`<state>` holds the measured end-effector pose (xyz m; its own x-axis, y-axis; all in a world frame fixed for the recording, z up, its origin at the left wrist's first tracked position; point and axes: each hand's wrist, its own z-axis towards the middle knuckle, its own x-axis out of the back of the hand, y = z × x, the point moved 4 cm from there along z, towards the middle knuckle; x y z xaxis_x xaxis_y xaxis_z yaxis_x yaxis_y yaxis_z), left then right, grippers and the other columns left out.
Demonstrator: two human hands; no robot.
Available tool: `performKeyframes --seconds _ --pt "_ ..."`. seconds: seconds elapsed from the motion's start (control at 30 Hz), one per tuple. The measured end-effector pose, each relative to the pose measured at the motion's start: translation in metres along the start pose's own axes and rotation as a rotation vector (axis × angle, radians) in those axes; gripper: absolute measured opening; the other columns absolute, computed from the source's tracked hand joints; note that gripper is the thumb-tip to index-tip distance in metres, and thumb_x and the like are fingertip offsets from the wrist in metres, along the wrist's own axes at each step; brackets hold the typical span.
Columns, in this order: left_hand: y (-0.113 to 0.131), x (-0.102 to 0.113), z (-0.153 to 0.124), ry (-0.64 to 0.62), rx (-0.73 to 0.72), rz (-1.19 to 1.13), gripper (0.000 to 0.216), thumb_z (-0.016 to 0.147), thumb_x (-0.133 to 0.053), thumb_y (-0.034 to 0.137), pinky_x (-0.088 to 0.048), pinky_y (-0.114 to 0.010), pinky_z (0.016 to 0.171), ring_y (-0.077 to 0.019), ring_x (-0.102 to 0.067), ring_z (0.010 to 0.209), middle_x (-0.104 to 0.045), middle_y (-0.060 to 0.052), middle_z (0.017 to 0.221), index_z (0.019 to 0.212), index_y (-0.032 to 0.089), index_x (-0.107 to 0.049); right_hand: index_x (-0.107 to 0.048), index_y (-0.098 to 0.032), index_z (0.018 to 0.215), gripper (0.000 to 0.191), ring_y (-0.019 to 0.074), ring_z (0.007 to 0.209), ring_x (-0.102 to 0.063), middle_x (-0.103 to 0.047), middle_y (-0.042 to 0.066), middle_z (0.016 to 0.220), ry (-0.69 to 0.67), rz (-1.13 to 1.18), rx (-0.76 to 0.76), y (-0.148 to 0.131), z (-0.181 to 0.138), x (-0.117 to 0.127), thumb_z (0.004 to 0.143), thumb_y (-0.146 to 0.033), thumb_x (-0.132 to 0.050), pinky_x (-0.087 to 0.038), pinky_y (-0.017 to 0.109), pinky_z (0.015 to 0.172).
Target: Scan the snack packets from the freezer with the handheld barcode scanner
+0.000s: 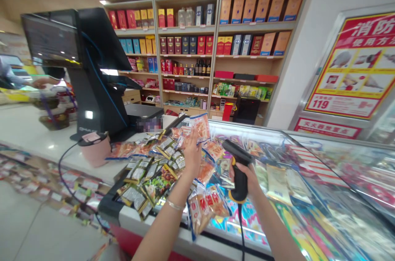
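At the checkout counter, near to far:

Left hand (191, 154): raised, fingers closed on one orange snack packet (200, 126), held up above the heap.

Right hand (247, 178): clenched around the grip of a black-and-yellow barcode scanner (238, 170), its head tilted up toward the raised packet; cable hanging down off the front edge.

Nearest packets (205, 207): orange bags lying at the front rim of the glass freezer lid (308, 178), just beside the left forearm. Risk: a forearm nudge could push them over the edge onto the floor.

Scanner cable (241, 232): trails under the wrist. Risk: likely to snag bags if the hand swings sideways.

Snack heap (154, 162): green and orange packets overlapping, spread across the lid and counter. Risk: scanned and unscanned items may mix, giving a double or missed scan.

Glossy wrapper: barcode side not visible; glare or a crease may spoil the read.

Pink cup (95, 150): left of the heap, a cable beside it.

Till screen (77, 67): further left, turned away.

Liquor shelves (197, 47): far wall.
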<state>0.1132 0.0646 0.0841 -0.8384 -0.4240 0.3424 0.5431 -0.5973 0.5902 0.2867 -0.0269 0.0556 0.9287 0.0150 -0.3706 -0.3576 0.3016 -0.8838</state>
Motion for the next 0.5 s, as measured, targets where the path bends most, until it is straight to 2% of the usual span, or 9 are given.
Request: performKeyframes --seconds 0.1,0.2,0.27,0.33,0.4,0.5 --pt "0.008 0.01 -0.002 0.032 -0.003 -0.04 0.073 0.084 -0.049 0.01 -0.035 -0.039 0.111 -0.0226 -0.03 0.139 -0.026 -0.005 0.154 0.148 0.03 -0.018 -0.059 -0.017 0.082 0.027 0.0142 0.044 -0.048 -0.054 0.001 0.056 0.043 -0.001 0.071 -0.013 -0.016 -0.002 0.074 -0.042 -0.068 -0.041 0.025 0.042" --pt "0.013 0.03 -0.006 0.086 0.023 -0.127 0.077 0.085 -0.05 0.014 -0.042 -0.037 0.104 -0.025 -0.022 0.142 -0.015 -0.007 0.157 0.149 0.029 -0.011 -0.061 -0.018 0.085 0.025 0.0147 0.045 -0.049 -0.054 0.001 0.056 0.071 -0.049 0.098 -0.02 -0.032 -0.008 0.075 -0.04 -0.067 -0.042 0.026 0.044" --pt "0.014 0.047 -0.009 0.095 0.045 -0.185 0.078 0.085 -0.05 0.016 -0.047 -0.033 0.099 -0.0254 -0.023 0.142 -0.01 -0.007 0.158 0.15 0.029 -0.007 -0.061 -0.017 0.086 0.024 0.0148 0.046 -0.05 -0.054 0.002 0.057 0.045 -0.08 0.086 -0.022 -0.038 -0.017 0.077 -0.039 -0.066 -0.042 0.026 0.045" --pt "0.012 0.062 -0.013 0.081 0.061 -0.21 0.078 0.086 -0.049 0.018 -0.047 -0.032 0.098 -0.0245 -0.027 0.14 -0.012 -0.009 0.157 0.15 0.028 -0.006 -0.062 -0.018 0.086 0.023 0.0147 0.046 -0.05 -0.055 0.002 0.057 0.022 -0.09 0.069 -0.021 -0.038 -0.028 0.077 -0.039 -0.066 -0.043 0.026 0.046" --pt "0.006 0.072 -0.019 0.017 0.059 -0.173 0.074 0.087 -0.05 0.022 -0.043 -0.036 0.102 -0.0252 -0.031 0.138 -0.017 -0.013 0.156 0.149 0.024 -0.01 -0.062 -0.017 0.082 0.023 0.0146 0.045 -0.05 -0.055 0.002 0.057 0.023 -0.096 0.047 -0.019 -0.033 -0.041 0.076 -0.039 -0.066 -0.042 0.025 0.044" --pt "-0.006 0.077 -0.033 -0.139 0.009 -0.023 0.062 0.085 -0.056 0.03 -0.038 -0.046 0.106 -0.0308 -0.033 0.137 -0.021 -0.017 0.154 0.141 0.018 -0.032 -0.061 -0.017 0.072 0.025 0.0139 0.044 -0.049 -0.055 0.003 0.055 0.04 -0.105 0.022 -0.012 -0.024 -0.062 0.072 -0.04 -0.068 -0.041 0.024 0.041"
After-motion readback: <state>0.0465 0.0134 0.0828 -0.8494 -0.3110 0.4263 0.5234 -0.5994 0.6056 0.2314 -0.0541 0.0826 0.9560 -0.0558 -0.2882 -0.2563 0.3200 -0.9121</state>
